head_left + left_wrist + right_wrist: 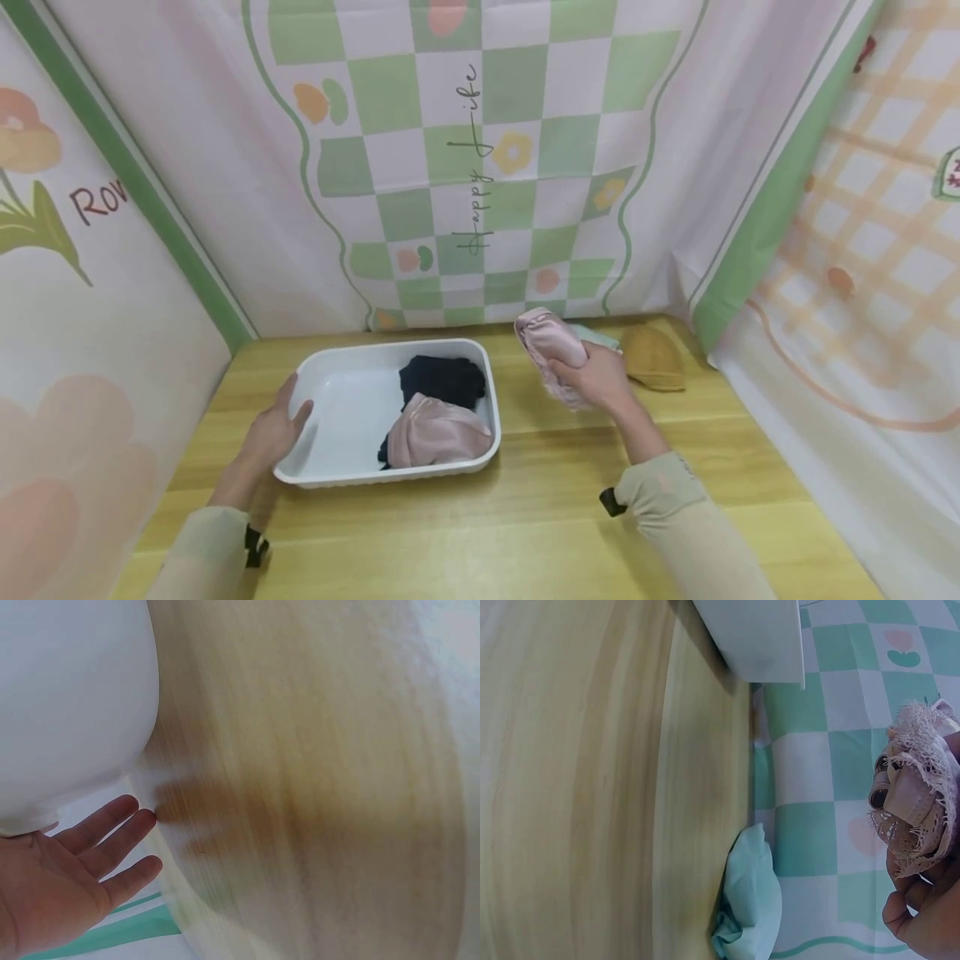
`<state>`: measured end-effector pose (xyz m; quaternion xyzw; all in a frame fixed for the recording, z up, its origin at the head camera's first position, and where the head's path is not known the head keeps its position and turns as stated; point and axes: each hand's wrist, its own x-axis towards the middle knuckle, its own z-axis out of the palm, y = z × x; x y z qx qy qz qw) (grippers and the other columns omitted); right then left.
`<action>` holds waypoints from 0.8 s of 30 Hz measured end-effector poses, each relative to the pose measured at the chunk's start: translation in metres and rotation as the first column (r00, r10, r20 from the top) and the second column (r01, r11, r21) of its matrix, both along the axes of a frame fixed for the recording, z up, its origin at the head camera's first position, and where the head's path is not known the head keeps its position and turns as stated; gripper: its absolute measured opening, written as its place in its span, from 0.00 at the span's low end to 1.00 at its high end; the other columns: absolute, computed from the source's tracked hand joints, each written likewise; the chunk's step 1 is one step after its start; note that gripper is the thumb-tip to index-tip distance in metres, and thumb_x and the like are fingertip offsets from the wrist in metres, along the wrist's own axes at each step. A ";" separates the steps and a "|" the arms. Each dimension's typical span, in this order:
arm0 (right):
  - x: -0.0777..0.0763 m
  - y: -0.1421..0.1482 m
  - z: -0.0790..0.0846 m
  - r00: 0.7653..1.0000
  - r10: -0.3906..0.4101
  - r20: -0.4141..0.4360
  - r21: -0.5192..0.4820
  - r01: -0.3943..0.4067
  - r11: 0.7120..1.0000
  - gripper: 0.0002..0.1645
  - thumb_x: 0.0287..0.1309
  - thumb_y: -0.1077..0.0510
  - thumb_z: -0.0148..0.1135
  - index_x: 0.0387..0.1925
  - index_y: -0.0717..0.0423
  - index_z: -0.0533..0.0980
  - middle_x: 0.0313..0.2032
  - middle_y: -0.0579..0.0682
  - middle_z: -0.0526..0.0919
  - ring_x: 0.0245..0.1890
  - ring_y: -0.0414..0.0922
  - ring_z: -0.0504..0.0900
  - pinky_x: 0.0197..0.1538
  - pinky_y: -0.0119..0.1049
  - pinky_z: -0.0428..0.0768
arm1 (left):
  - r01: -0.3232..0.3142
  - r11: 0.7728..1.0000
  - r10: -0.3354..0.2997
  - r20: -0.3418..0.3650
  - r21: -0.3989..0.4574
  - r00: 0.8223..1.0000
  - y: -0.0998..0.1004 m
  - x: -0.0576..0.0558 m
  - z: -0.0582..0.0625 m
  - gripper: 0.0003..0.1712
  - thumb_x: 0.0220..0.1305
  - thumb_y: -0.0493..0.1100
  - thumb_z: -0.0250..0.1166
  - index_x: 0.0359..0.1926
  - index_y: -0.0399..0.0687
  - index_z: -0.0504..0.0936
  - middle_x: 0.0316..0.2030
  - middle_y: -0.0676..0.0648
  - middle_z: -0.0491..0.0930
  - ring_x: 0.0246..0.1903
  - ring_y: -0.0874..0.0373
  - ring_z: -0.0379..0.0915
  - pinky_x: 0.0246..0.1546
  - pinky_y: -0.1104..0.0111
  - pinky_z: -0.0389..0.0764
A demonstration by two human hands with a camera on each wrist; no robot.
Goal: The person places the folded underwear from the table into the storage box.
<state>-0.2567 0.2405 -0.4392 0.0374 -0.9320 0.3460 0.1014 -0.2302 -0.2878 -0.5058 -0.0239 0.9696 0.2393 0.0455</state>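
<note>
A white tray sits on the wooden table and holds a dark garment and a pink satin garment. My left hand lies with straight fingers against the tray's left rim; the left wrist view shows the same left hand with fingers spread beside the tray. My right hand grips a bunched pink lace garment above the table, right of the tray. In the right wrist view that pink garment shows above the right hand.
A mint green cloth and a tan garment lie at the table's back right; the mint cloth also shows in the right wrist view. Patterned cloth walls enclose the table on three sides.
</note>
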 end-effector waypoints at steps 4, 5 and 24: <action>-0.001 -0.006 0.002 1.000 0.012 0.007 -0.008 -0.012 1.000 0.23 0.56 0.42 0.69 0.35 0.59 0.81 0.30 0.58 0.86 0.27 0.49 0.81 0.30 0.39 0.78 | -0.007 1.000 0.007 0.021 0.001 1.000 0.000 0.001 0.000 0.46 0.77 0.65 0.35 0.79 0.46 0.28 0.69 0.21 0.58 0.60 0.22 0.68 0.58 0.39 0.76; -0.002 -0.007 0.002 1.000 0.019 0.005 -0.008 -0.018 1.000 0.23 0.56 0.42 0.69 0.36 0.59 0.81 0.30 0.58 0.86 0.28 0.50 0.81 0.30 0.39 0.78 | -0.009 1.000 0.009 0.025 0.001 1.000 0.000 0.001 0.000 0.46 0.77 0.65 0.35 0.79 0.46 0.28 0.69 0.21 0.57 0.60 0.23 0.67 0.58 0.39 0.76; -0.015 -0.041 0.008 0.994 0.106 -0.037 -0.007 -0.106 0.994 0.21 0.55 0.42 0.68 0.35 0.56 0.81 0.31 0.55 0.87 0.29 0.48 0.83 0.33 0.41 0.80 | -0.012 1.000 0.012 0.037 0.010 0.999 0.000 0.001 0.001 0.47 0.77 0.66 0.35 0.79 0.46 0.27 0.70 0.20 0.55 0.59 0.24 0.69 0.51 0.44 0.81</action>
